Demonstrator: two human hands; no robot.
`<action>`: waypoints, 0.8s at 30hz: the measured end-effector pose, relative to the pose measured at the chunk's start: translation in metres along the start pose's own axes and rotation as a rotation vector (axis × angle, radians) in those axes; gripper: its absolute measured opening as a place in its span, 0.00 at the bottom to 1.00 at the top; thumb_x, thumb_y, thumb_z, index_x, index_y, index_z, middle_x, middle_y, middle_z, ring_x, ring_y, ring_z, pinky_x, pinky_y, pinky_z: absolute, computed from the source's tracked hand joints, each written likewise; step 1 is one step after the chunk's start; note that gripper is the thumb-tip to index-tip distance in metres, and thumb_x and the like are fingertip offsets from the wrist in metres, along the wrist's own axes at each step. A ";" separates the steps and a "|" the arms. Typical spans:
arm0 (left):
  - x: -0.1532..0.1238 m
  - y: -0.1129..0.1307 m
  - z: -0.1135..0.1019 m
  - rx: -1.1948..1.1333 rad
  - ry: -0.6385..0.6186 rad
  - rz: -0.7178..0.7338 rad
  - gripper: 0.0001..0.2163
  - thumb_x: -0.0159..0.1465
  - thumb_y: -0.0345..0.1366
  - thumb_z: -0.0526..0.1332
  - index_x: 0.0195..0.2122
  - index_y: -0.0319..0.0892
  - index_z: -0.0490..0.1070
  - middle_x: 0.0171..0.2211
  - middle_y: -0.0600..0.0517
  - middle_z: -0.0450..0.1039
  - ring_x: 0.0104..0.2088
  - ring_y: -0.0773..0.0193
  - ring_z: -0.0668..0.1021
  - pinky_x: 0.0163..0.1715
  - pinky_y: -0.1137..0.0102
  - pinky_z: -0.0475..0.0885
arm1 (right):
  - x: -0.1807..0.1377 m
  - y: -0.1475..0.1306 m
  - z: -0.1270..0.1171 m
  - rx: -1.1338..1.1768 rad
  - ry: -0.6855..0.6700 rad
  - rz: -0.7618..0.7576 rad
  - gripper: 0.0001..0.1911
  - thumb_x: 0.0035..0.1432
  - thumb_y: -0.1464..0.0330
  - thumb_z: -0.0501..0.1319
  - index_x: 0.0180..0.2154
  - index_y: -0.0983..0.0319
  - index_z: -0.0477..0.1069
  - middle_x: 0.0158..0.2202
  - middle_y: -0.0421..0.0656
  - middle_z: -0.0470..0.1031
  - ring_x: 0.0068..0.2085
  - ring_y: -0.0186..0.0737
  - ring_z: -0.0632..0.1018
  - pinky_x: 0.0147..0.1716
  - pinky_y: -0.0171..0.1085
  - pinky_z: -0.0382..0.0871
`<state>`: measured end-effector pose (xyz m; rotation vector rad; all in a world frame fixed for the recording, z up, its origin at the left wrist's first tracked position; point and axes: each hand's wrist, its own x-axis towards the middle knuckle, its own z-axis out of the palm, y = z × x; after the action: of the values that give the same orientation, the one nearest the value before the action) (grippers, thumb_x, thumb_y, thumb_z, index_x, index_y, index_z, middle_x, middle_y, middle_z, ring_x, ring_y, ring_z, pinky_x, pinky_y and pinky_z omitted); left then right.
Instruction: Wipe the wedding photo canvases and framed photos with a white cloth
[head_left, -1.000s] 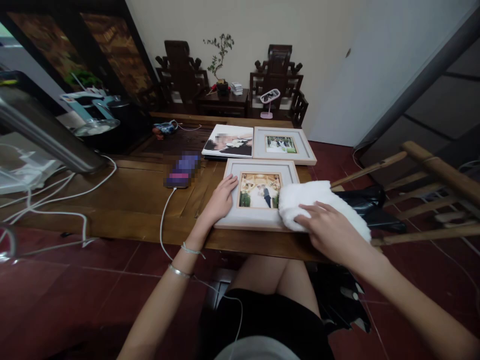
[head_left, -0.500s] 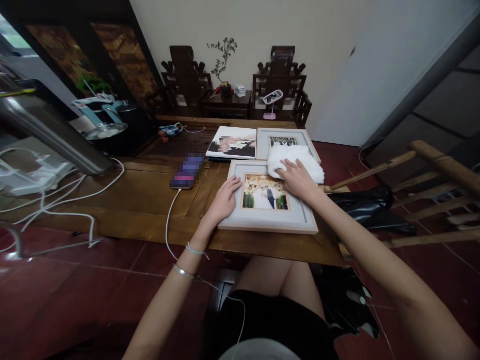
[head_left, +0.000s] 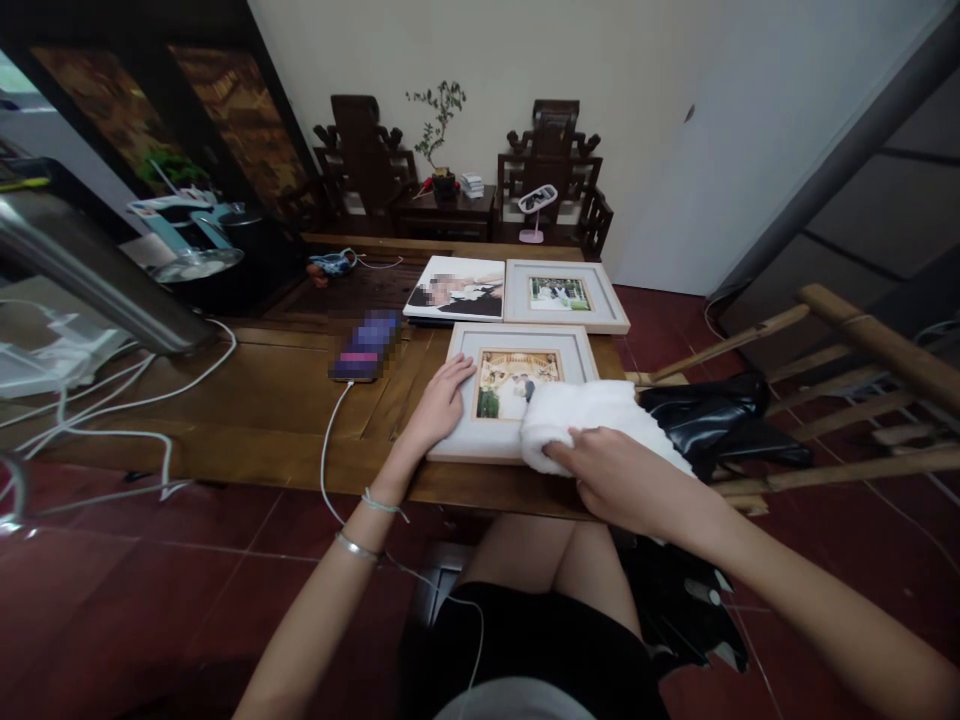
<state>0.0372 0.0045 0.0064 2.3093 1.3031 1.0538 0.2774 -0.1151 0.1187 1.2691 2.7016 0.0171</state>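
Note:
A light-framed picture lies flat near the table's front edge, with a wedding photo at its centre. My left hand rests on the frame's left border, fingers stretched out. In my right hand is a folded white towel, gripped at its near edge. The towel lies over the lower right corner of the frame and hides that part and some of the photo. Behind it lies a second framed picture, and left of that a photo album with a couple on its cover.
A phone on a white cable lies on the wooden table to the left. A pink-footed mirror stands beyond the frames. To the right are a bamboo chair and a black bag. A metal cylinder and cables are far left.
My right hand has drawn the towel from the frame's upper right down to its lower right corner, uncovering the rear framed picture. My left hand has stayed on the left border.

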 end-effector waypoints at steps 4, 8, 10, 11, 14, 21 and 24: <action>0.000 -0.001 0.000 0.009 0.000 0.003 0.23 0.58 0.20 0.48 0.52 0.38 0.70 0.56 0.46 0.69 0.61 0.57 0.65 0.62 0.53 0.59 | 0.003 -0.004 -0.002 0.025 0.020 0.002 0.17 0.51 0.78 0.52 0.43 0.62 0.69 0.34 0.47 0.74 0.33 0.41 0.74 0.31 0.36 0.59; -0.001 -0.002 0.000 0.013 -0.005 -0.006 0.23 0.58 0.20 0.48 0.52 0.37 0.71 0.56 0.45 0.68 0.61 0.57 0.65 0.62 0.54 0.58 | 0.026 0.012 0.017 -0.032 0.073 0.061 0.21 0.51 0.77 0.51 0.48 0.63 0.67 0.40 0.52 0.74 0.37 0.46 0.75 0.32 0.38 0.60; -0.001 -0.002 0.000 0.015 -0.005 -0.003 0.23 0.58 0.20 0.48 0.52 0.37 0.71 0.56 0.45 0.68 0.61 0.57 0.65 0.62 0.54 0.58 | 0.040 0.025 0.026 -0.064 0.098 0.087 0.24 0.52 0.78 0.51 0.52 0.64 0.66 0.44 0.55 0.73 0.39 0.48 0.75 0.34 0.39 0.62; -0.001 -0.002 0.000 0.018 -0.005 -0.001 0.23 0.58 0.20 0.48 0.52 0.37 0.71 0.56 0.45 0.68 0.61 0.57 0.65 0.62 0.54 0.58 | 0.048 0.033 0.029 -0.078 0.123 0.096 0.24 0.53 0.78 0.50 0.53 0.63 0.65 0.46 0.55 0.72 0.41 0.48 0.75 0.36 0.40 0.62; -0.001 -0.003 0.000 0.033 -0.009 0.006 0.23 0.58 0.20 0.48 0.52 0.37 0.70 0.57 0.44 0.67 0.61 0.57 0.64 0.62 0.54 0.58 | 0.073 0.059 0.034 -0.128 0.241 0.114 0.24 0.57 0.80 0.48 0.54 0.65 0.64 0.54 0.57 0.67 0.50 0.49 0.71 0.47 0.42 0.60; -0.001 -0.004 -0.001 0.034 -0.024 0.023 0.24 0.57 0.19 0.48 0.53 0.37 0.69 0.57 0.44 0.67 0.62 0.57 0.63 0.62 0.53 0.58 | 0.118 0.098 0.038 -0.255 0.323 0.130 0.21 0.60 0.80 0.46 0.50 0.65 0.68 0.61 0.54 0.61 0.58 0.53 0.62 0.52 0.46 0.55; 0.000 -0.005 -0.001 0.028 -0.022 0.019 0.23 0.57 0.19 0.48 0.53 0.35 0.69 0.57 0.42 0.67 0.62 0.56 0.64 0.62 0.54 0.58 | 0.111 0.089 0.038 -0.268 0.252 0.073 0.19 0.60 0.80 0.47 0.46 0.66 0.71 0.56 0.55 0.66 0.51 0.51 0.68 0.47 0.44 0.57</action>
<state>0.0336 0.0070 0.0044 2.3514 1.2986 1.0191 0.2815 0.0251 0.0732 1.3589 2.7296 0.5643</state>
